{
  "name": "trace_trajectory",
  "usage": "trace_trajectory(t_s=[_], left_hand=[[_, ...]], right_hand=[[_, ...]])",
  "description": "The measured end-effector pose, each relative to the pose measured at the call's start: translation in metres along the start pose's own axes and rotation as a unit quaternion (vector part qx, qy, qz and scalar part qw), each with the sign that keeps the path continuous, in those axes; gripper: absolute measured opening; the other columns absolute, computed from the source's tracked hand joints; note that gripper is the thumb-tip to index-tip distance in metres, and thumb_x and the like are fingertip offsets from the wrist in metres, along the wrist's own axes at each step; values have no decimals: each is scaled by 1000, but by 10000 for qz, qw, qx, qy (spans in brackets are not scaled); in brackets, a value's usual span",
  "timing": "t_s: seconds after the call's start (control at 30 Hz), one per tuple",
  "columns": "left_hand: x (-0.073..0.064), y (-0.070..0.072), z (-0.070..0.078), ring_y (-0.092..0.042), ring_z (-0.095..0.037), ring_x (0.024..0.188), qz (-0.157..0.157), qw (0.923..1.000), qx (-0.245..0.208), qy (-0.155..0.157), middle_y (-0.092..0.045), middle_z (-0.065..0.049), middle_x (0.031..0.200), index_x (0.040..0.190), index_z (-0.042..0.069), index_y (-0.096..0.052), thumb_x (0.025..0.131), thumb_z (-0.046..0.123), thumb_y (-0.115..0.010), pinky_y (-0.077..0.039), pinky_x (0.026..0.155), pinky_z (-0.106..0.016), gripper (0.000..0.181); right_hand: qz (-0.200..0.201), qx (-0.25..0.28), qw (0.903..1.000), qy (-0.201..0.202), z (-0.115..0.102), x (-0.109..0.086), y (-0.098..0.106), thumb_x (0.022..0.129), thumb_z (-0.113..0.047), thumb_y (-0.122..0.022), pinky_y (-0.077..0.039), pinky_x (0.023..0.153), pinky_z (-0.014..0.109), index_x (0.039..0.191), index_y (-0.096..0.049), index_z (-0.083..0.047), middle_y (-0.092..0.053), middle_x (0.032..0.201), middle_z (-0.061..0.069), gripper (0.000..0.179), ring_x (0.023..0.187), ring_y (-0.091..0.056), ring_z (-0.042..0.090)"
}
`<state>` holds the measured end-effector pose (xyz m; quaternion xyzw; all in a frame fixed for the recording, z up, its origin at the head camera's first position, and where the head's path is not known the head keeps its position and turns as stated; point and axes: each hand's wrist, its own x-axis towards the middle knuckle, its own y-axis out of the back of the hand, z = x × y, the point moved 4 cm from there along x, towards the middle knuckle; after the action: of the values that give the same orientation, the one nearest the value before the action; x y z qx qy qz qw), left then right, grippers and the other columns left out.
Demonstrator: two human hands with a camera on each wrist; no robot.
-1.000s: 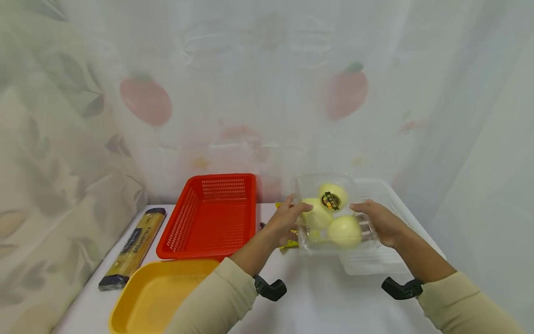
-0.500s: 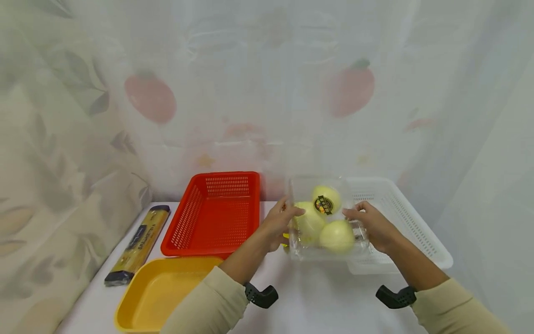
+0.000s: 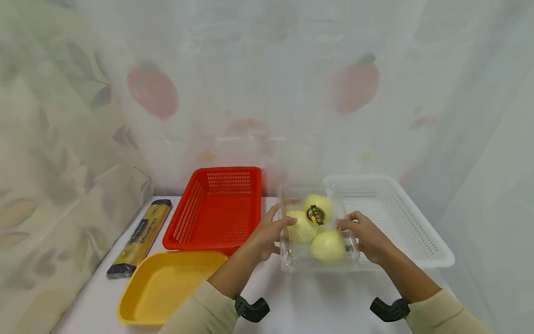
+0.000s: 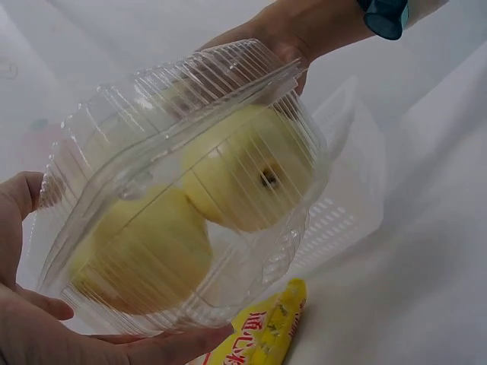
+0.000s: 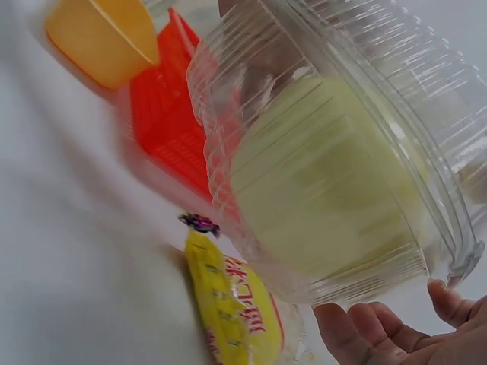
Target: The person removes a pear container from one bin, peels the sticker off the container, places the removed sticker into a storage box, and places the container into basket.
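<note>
While Two Hands Share Its Weight, the Clear Container (image 3: pixel 319 266) Hangs Above the Surface (image 3: pixel 317 308)

As the left hand (image 3: pixel 267 234) and right hand (image 3: pixel 369 236) grasp the container from opposite sides, the step in hand looks to be a two-handed carry. The fingers of both hands are curled round its edges, with the left thumb on the upper side and fingers reaching beneath. Three pale yellow fruits (image 3: pixel 328 247) show through the plastic, one bearing a dark label (image 3: pixel 315 215); the lid appears closed along its seam.

The container is held tilted, in front of the left part of the white basket (image 3: pixel 442 257), with a yellow packet (image 4: pixel 285 323) lying below. To the left are the red basket (image 3: pixel 229 175), the yellow tub (image 3: pixel 164 290) and the spaghetti pack (image 3: pixel 142 239).

Where the container is bound is unclear, so the next move probably calls for keeping both grips even, levelling the load and clearing the packet before any lowering. The smooth plastic likely flexes if squeezed, and the fruits could roll if one side dips.
</note>
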<state>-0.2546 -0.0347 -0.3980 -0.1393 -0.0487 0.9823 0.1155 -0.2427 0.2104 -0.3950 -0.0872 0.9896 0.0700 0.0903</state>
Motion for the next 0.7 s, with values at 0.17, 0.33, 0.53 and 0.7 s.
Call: trace_trajectory(t_s=[0.17,0.33,0.53,0.7], left_hand=[[-6,6,-9,-52,-48,109,30,10000,-19,54,-40,-16,139,149,28,-32,84,31,-72,-51,70,-61,76],[-13,9,-18,-51,-50,110,38,9999,-63,80,-36,-18,142,151,26,-29,85,30,-71,-50,72,-63,78],[-20,12,-27,-47,-52,114,90,9997,-103,180,-28,-19,148,153,26,-26,83,29,-72,-46,78,-68,83],[-26,17,-36,-45,-53,117,30,9997,-68,234,-27,-20,148,154,25,-22,84,28,-72,-45,79,-69,86]], right_hand=[[43,18,10000,-24,6,-5,-9,94,-31,-62,-54,69,42,106,-35,0,-43,119,22,43,98,-53,31],[94,-62,9999,-100,11,-9,-16,93,-30,-64,-54,69,42,106,-36,0,-44,117,20,43,95,-52,29],[163,-132,9996,-200,19,-13,-22,93,-30,-64,-54,69,42,105,-36,0,-45,115,20,43,97,-51,30],[197,-346,9989,-247,25,-17,-28,93,-32,-64,-52,70,46,102,-37,-1,-46,113,20,42,103,-47,32]])
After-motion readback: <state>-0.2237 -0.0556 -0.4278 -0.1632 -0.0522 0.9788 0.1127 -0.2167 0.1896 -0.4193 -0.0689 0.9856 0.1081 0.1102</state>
